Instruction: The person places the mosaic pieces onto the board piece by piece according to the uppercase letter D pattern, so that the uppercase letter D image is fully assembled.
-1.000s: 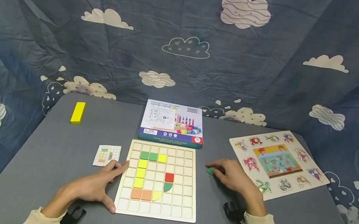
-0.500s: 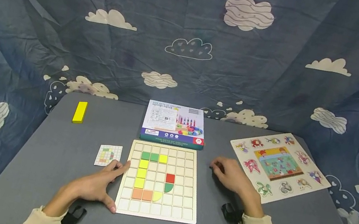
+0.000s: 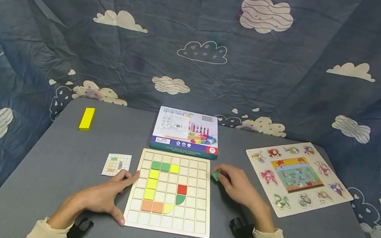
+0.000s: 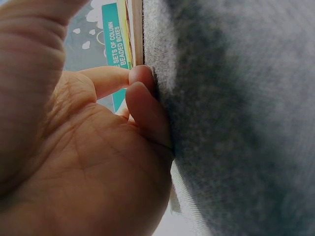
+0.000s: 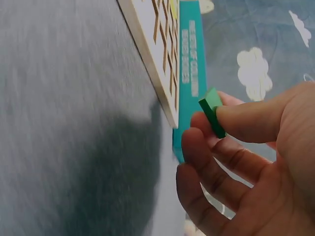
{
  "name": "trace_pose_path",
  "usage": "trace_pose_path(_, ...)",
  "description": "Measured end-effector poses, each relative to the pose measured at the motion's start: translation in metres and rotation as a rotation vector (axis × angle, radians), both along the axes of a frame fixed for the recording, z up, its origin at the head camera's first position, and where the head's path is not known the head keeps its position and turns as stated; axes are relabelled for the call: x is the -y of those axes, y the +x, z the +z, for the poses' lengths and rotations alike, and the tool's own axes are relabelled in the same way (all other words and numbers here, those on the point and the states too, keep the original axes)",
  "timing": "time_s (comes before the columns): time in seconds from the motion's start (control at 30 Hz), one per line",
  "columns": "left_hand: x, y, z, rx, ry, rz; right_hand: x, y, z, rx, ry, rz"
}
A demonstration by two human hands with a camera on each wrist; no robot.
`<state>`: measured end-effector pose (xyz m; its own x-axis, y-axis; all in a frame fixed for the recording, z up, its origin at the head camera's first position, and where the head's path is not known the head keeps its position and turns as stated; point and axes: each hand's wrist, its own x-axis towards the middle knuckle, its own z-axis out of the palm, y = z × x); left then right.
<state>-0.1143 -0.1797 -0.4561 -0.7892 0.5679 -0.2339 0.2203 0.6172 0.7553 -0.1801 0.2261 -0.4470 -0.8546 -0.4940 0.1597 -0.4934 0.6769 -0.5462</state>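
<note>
A small green tile (image 5: 212, 110) is pinched between the thumb and fingers of my right hand (image 3: 239, 187), just off the right edge of the wooden grid board (image 3: 187, 225). Its full outline is partly covered by the fingers. My left hand (image 3: 98, 198) touches the board's left side, forefinger on the edge and thumb at the near corner. Set in the board are green squares (image 3: 160, 166), yellow squares (image 3: 152, 183), orange squares (image 3: 152, 206), a red square (image 3: 182, 189), a green quarter-round (image 3: 180, 199) and a yellow quarter-round (image 3: 168, 208).
A pattern card (image 3: 116, 164) lies left of the board, beyond the left hand. Behind the board stands a flat printed box (image 3: 187, 132). The animal puzzle board (image 3: 298, 178) lies at the right. A yellow block (image 3: 86, 119) sits at the far left of the grey table (image 3: 41, 161).
My right hand has moved left toward the board, carrying the green tile. The left hand stays at the board's edge. The head view has shifted slightly.
</note>
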Motion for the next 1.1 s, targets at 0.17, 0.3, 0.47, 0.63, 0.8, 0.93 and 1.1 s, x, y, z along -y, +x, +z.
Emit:
trace_pose_path(0.17,-0.001,0.000,-0.001,0.009,0.000,0.009,0.013,0.001,0.000,0.018,-0.016,0.043)
trace_pose_path(0.3,-0.001,0.000,-0.001,0.013,0.005,0.009,0.023,0.002,0.000,0.023,0.023,0.070)
trace_pose_path(0.47,-0.002,0.001,-0.002,0.007,0.013,0.001,0.037,0.002,0.000,0.018,0.032,0.072)
trace_pose_path(0.63,-0.002,0.001,-0.003,0.011,0.005,0.014,0.049,-0.003,0.000,0.022,-0.030,0.069)
trace_pose_path(0.8,-0.002,0.001,-0.004,0.017,0.005,0.021,0.062,-0.007,0.000,0.052,-0.037,0.092)
trace_pose_path(0.93,-0.002,0.000,-0.004,0.021,0.006,0.018,0.071,-0.007,-0.002,0.037,-0.061,0.106)
trace_pose_path(1.1,-0.001,0.000,-0.002,0.006,0.008,0.005,0.079,-0.006,-0.005,0.048,-0.075,0.109)
